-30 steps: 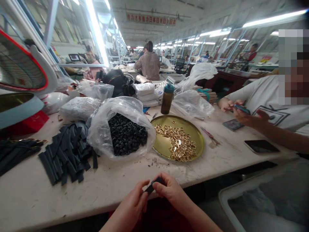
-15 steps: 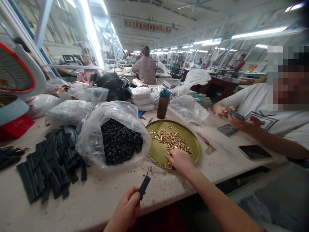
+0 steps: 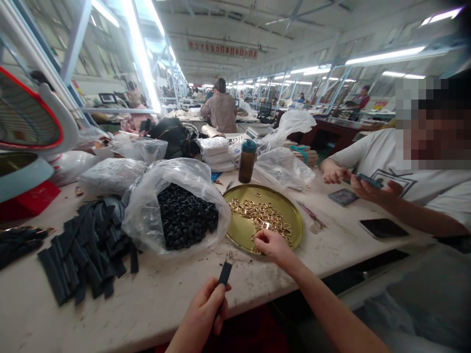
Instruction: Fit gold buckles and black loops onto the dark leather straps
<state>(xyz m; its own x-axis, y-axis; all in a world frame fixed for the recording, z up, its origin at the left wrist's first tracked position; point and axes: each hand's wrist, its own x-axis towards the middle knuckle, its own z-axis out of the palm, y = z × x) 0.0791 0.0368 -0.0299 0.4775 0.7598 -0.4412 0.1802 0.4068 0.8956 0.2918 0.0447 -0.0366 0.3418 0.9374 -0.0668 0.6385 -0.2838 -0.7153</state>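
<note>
A flat black strip [image 3: 225,272] stands up out of my left hand [image 3: 210,305], which is closed around its lower part near the table's front edge. My right hand [image 3: 273,245] is over the near side of a round gold tray [image 3: 297,215]. Its fingertips are pinched together among gold-coloured metal buckles [image 3: 263,211]; what is between them is too small to make out. Left of the tray, a clear plastic bag [image 3: 142,223] lies open, filled with small black loops [image 3: 186,215]. More black strips [image 3: 86,245] are heaped further left.
Behind the tray stands a brown bottle with a blue lid [image 3: 247,162]. Scissors [image 3: 311,214] lie right of the tray, near a dark tablet [image 3: 382,228]. A co-worker's hands [image 3: 379,189] hold a phone at right. A red-rimmed fan [image 3: 29,117] stands at left.
My right hand has drawn slightly back towards the tray's near rim, its fingertips now pinched. My left hand and its strip have risen a little. The view has shifted slightly.
</note>
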